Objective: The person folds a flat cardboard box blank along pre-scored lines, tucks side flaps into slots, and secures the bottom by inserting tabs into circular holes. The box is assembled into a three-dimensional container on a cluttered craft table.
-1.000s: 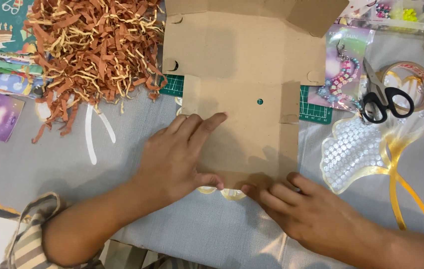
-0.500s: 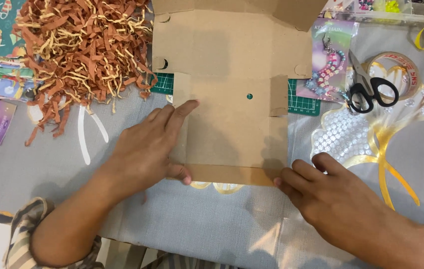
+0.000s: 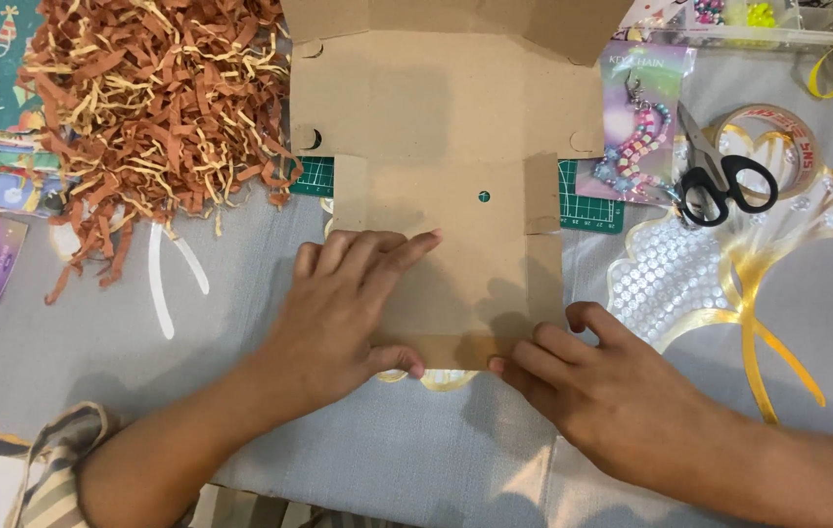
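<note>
The flat cardboard box [image 3: 446, 186] lies mid-table over a cutting mat [image 3: 592, 200], shredded paper [image 3: 142, 117] to its left, scissors [image 3: 720, 176] apparently resting on a tape roll [image 3: 778, 137] to its right, both hands [image 3: 348, 313] [image 3: 602, 391] on its near edge.

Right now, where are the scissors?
In the head view, the scissors lie at the upper right of the table, partly on the tape roll, just right of the bead packet and beyond the right hand.
</note>
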